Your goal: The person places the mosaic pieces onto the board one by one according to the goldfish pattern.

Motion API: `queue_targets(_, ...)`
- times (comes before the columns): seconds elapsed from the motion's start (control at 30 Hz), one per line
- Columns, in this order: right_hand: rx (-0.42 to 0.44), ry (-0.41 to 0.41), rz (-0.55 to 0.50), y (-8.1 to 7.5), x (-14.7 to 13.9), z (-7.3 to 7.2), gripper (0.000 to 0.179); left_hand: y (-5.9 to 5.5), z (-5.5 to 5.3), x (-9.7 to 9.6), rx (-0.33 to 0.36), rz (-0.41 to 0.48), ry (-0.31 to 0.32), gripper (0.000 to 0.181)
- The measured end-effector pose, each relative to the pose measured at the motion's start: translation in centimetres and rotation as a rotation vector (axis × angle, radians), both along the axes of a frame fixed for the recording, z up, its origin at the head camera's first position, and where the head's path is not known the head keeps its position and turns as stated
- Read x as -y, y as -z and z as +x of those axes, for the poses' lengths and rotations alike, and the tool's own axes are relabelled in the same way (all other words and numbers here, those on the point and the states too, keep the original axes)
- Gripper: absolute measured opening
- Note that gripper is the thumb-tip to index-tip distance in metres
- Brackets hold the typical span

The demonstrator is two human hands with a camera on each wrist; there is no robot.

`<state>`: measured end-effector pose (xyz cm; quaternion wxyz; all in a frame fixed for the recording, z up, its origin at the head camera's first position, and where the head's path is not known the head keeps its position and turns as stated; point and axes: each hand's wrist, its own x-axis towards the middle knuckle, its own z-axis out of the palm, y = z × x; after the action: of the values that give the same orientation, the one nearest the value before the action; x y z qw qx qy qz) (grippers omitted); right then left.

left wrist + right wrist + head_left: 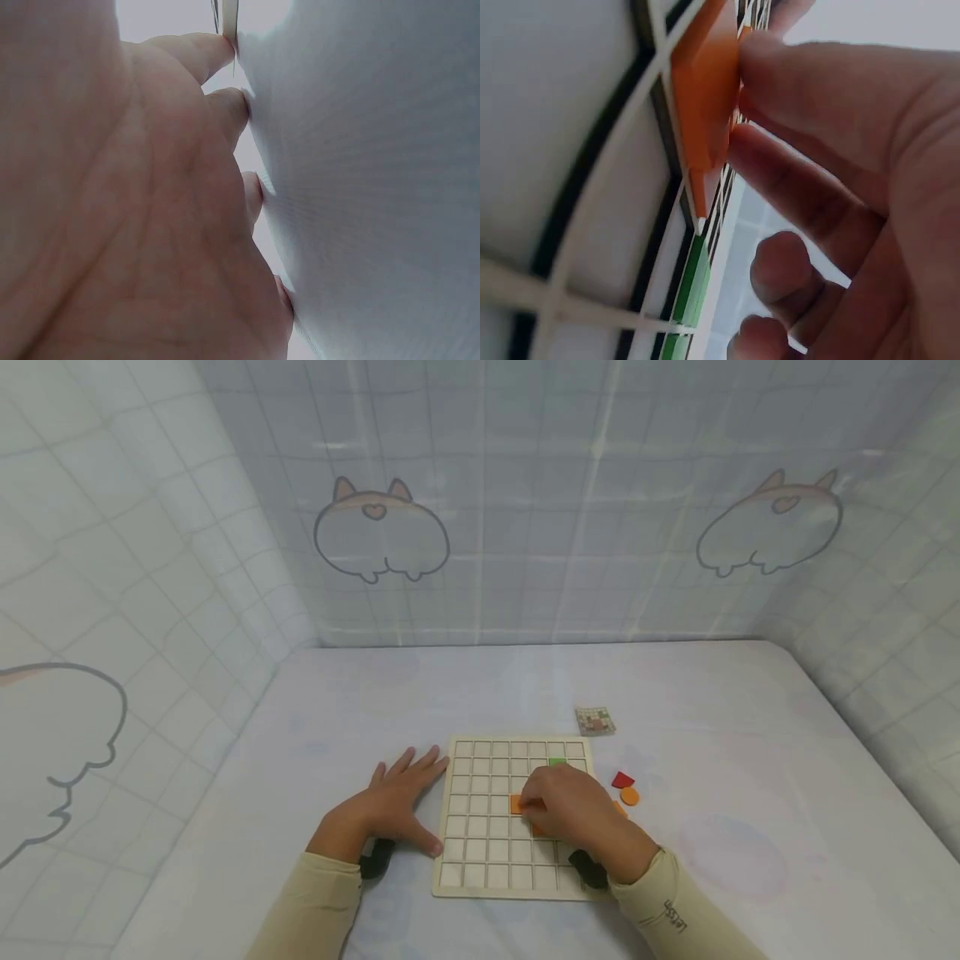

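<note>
A pale wooden grid board point(477, 850) lies on the table in front of me. My right hand point(573, 806) is over its right half, thumb and fingertips pinching at an orange square tile point(515, 804) in a middle cell. Another orange tile point(538, 832) shows partly under that hand. In the right wrist view, thumb and index fingertip are right at the orange pieces, with a large orange tile point(705, 90) nearest the camera and green tiles point(691, 281) farther along. My left hand point(386, 806) rests spread beside the board, fingertips and thumb close to its left edge.
Right of the board lie a red piece point(622, 780), an orange round piece point(629, 796) and another orange piece point(620, 809), partly hidden by my right hand. A small patterned card point(595, 721) lies past the far right corner. A green tile point(557, 761) sits near the board's top.
</note>
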<state>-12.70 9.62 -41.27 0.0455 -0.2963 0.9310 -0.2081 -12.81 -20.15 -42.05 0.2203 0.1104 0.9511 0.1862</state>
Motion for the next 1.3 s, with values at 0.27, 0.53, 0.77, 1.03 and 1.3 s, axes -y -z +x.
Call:
queue_targets(0.27,0.131,0.11,-0.021,-0.9,-1.7,-0.1,0.01,0.0,-0.1,-0.1,-0.005,-0.003,0.008,0.134)
queue_targets(0.53,0.181,0.182,0.041,-1.2,-2.0,0.0,0.013,-0.2,-0.2,-0.1,-0.014,-0.011,0.01,0.133)
queue_targets(0.77,0.193,0.221,0.079,-2.0,-3.8,0.4,0.015,-0.1,-0.4,-0.2,-0.014,-0.015,0.024,0.133)
queue_targets(1.03,0.315,0.313,0.053,-2.0,-9.3,1.2,0.021,-0.1,-0.6,0.1,-0.017,-0.013,0.025,0.133)
queue_targets(1.3,0.348,0.332,0.001,-1.3,-12.7,2.1,0.03,0.0,-0.8,0.2,-0.014,-0.01,0.03,0.134)
